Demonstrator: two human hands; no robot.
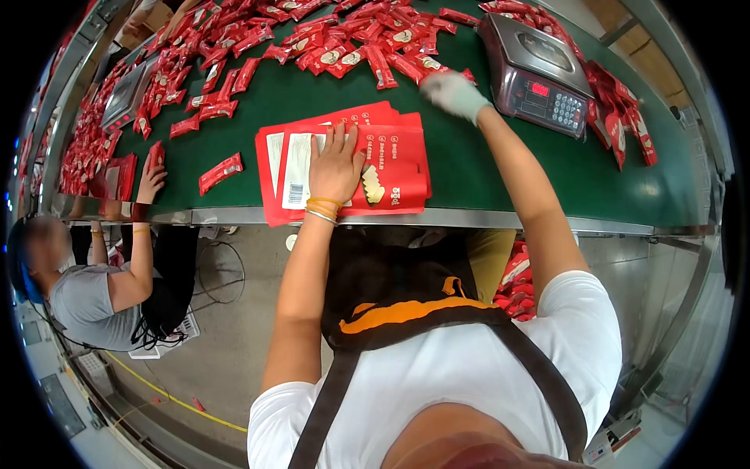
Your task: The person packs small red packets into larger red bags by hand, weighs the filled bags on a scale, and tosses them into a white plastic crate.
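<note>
My left hand (336, 166) is bare and lies flat, fingers stretched out, on a stack of flat red pouches (402, 168) with white label panels. The stack sits at the front edge of the green table and looks slightly fanned. My right hand (455, 95), in a white glove, reaches forward beside the pile of small red snack packets (383, 39). Its fingers are smeared by motion, so whether it grips a packet cannot be made out. A single red packet (221, 173) lies left of the stack.
A digital scale (539, 78) stands right of my right hand, with red packets (621, 109) beyond it. A second scale (125, 98) is at the left among packets. At the left edge sits another person (101, 297), one hand on the table holding a packet.
</note>
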